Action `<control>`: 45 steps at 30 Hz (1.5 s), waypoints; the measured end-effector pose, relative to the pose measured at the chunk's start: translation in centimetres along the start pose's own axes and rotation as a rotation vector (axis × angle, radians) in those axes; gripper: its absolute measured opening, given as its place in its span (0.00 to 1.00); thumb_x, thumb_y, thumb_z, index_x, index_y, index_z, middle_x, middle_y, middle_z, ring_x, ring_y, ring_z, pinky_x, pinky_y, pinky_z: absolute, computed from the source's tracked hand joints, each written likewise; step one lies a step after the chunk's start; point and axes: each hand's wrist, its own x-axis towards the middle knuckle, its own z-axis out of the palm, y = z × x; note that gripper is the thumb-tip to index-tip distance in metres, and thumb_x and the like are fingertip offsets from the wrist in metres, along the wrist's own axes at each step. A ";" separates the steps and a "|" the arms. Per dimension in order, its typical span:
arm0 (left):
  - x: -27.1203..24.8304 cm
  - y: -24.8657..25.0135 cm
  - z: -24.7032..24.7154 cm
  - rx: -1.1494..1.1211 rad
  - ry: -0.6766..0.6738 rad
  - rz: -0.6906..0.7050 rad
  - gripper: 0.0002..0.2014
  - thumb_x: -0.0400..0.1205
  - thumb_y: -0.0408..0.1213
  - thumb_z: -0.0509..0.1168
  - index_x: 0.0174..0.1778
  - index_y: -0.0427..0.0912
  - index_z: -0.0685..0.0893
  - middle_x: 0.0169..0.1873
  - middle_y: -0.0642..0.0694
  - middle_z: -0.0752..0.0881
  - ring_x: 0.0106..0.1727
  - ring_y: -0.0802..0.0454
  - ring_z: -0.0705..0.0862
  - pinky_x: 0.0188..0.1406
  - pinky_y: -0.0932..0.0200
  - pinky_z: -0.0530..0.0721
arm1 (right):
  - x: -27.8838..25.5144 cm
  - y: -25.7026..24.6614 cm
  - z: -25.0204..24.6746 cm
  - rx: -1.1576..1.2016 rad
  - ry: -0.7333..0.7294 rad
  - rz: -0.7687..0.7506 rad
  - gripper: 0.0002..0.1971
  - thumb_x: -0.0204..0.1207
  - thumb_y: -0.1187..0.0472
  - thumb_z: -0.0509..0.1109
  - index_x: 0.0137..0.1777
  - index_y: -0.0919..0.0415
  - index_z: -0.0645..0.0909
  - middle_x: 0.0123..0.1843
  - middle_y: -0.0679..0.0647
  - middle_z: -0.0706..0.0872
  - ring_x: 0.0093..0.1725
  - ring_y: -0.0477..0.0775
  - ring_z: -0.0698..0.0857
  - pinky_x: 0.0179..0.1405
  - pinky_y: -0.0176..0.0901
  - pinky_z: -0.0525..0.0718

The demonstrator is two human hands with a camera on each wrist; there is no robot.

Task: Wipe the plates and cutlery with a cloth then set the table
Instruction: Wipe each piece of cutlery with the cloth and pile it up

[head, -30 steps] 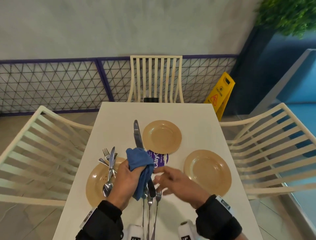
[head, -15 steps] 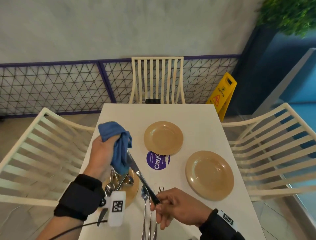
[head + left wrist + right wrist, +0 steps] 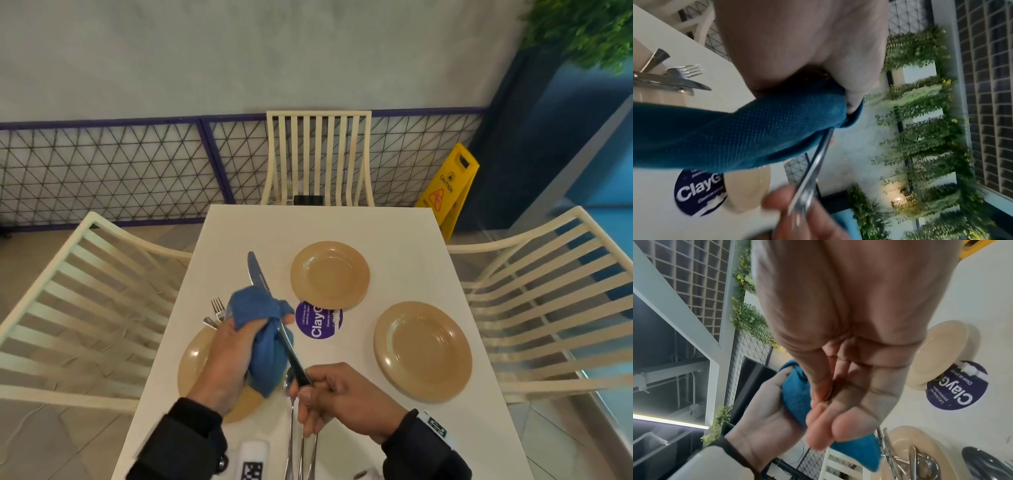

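Head view shows the right hand [image 3: 342, 397] pinching the knife [image 3: 270, 308] by its handle above the surface [image 3: 394, 233], while left-hand fingers [image 3: 287, 318] squeeze the blue cloth [image 3: 260, 329] around mid-blade. Best to keep the handle steady and slide the cloth to the tip.

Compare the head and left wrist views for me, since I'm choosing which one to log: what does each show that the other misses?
Only the head view shows the right plate, the three chairs, the caution sign, the knife's tip and the right hand's grip on its handle. Only the left wrist view shows the wall of plants and the cloth's weave up close. Both show the left hand holding the cloth round the knife, the sticker and a fork.
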 end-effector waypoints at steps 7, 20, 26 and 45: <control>-0.3 -1.2 -0.2 0.157 0.062 0.028 0.08 0.85 0.37 0.66 0.55 0.41 0.89 0.46 0.43 0.93 0.50 0.43 0.92 0.54 0.45 0.88 | 1.2 -1.7 -2.1 -0.211 0.124 0.032 0.11 0.85 0.59 0.68 0.64 0.56 0.85 0.52 0.57 0.92 0.49 0.59 0.92 0.53 0.49 0.91; -1.5 -2.8 2.1 0.577 -0.281 0.017 0.05 0.84 0.38 0.67 0.50 0.43 0.86 0.43 0.41 0.91 0.46 0.47 0.90 0.50 0.48 0.88 | 4.6 -4.9 -5.4 0.226 0.619 -0.184 0.12 0.86 0.60 0.67 0.47 0.67 0.88 0.41 0.55 0.90 0.39 0.52 0.81 0.39 0.41 0.80; -1.3 -2.5 3.1 0.571 -0.270 0.006 0.07 0.81 0.41 0.68 0.43 0.41 0.85 0.36 0.37 0.87 0.34 0.48 0.85 0.39 0.50 0.85 | 4.1 -4.4 -5.5 0.217 0.623 -0.186 0.12 0.85 0.63 0.68 0.48 0.74 0.87 0.38 0.53 0.90 0.36 0.53 0.79 0.39 0.42 0.81; 0.2 -2.7 0.1 0.842 -0.365 -0.086 0.04 0.81 0.41 0.71 0.44 0.44 0.86 0.37 0.45 0.91 0.39 0.56 0.89 0.42 0.58 0.84 | 3.9 -0.1 -8.6 0.527 0.816 -0.150 0.11 0.87 0.62 0.65 0.51 0.66 0.87 0.34 0.53 0.88 0.34 0.46 0.85 0.40 0.41 0.88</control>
